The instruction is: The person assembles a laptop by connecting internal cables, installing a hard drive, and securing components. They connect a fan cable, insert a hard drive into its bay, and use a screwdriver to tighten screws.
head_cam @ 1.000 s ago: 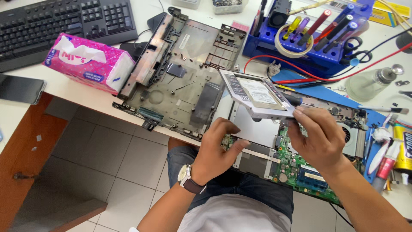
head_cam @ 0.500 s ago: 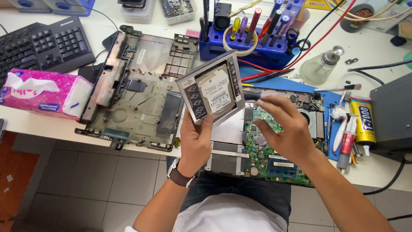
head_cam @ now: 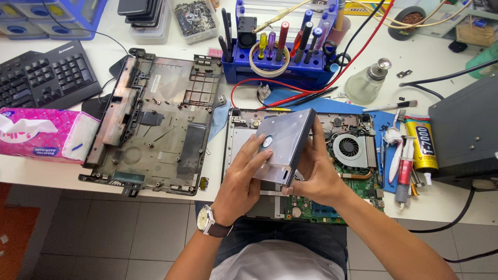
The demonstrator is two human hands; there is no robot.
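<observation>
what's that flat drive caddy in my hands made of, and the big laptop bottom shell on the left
Drive caddy: looks like thin sheet metal, brushed grey, with a dull sheen; both hands hold it. Laptop bottom shell: probably moulded plastic, matt dark grey and dusty, with ribs and screw posts.

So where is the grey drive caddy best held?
By its long thin edges, coming in from both sides. The grey drive caddy is a flat slab tilted up over the motherboard; the left hand and right hand already pinch opposite edges.
</observation>
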